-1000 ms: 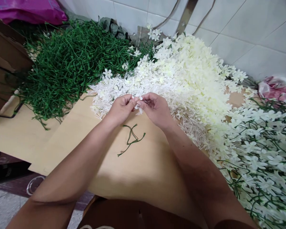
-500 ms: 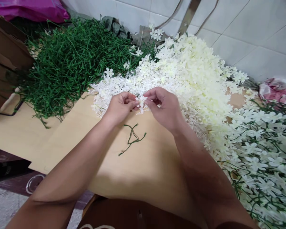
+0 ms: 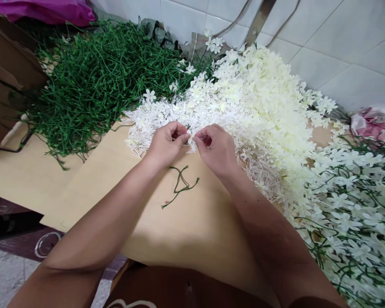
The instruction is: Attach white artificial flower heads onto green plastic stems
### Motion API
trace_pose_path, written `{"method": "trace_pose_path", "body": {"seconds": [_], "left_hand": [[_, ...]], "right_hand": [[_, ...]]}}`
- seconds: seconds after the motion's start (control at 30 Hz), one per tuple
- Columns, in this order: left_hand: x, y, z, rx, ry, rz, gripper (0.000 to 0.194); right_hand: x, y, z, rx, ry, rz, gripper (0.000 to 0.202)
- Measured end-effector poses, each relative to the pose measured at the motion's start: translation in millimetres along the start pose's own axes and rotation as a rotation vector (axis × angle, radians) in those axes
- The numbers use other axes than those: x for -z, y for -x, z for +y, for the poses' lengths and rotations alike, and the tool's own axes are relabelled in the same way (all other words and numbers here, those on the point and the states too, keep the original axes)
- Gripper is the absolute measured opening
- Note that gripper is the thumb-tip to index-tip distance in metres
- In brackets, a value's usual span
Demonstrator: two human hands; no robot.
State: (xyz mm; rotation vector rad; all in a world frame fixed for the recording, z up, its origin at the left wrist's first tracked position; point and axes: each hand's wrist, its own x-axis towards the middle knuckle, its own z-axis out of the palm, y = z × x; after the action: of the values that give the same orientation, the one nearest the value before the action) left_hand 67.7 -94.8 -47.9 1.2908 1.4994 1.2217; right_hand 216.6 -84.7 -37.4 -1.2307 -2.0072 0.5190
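Note:
A small white flower (image 3: 190,137) is pinched between the fingertips of my left hand (image 3: 167,143) and my right hand (image 3: 216,149). The two hands almost touch, at the near edge of a heap of thin white stamens (image 3: 160,114). Just below them a few green stems (image 3: 179,188) lie crossed on the tan board (image 3: 109,171). Behind the hands spreads a large pile of cream-white petals (image 3: 259,94). A thick heap of green stems (image 3: 109,81) is at the back left.
White flowers on green stems (image 3: 349,214) cover the right side. A cardboard box (image 3: 9,81) stands at the left, with a magenta bag (image 3: 51,10) behind it. A pink and white plastic bag (image 3: 374,126) lies by the tiled wall (image 3: 365,42).
My right fingers have closed in on the flower and moved slightly left, nearer my left fingertips. The whole view has shifted slightly.

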Motion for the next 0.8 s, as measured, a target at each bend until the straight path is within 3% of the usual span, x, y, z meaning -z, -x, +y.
{"method": "trace_pose_path", "body": {"seconds": [0.33, 0.6, 0.8], "left_hand": [[0.5, 0.7, 1.8, -0.003, -0.041, -0.014, 0.008], [1.2, 1.1, -0.8, -0.013, -0.048, -0.019, 0.007], [-0.4, 4.3, 3.3, -0.025, -0.076, -0.040, 0.007]], "right_hand": [[-4.8, 0.7, 4.1, 0.075, 0.063, 0.055, 0.010], [-5.5, 2.1, 4.0, 0.111, 0.093, -0.007, 0.010], [-7.9, 1.9, 5.2, 0.126, 0.139, 0.019, 0.011]]}}
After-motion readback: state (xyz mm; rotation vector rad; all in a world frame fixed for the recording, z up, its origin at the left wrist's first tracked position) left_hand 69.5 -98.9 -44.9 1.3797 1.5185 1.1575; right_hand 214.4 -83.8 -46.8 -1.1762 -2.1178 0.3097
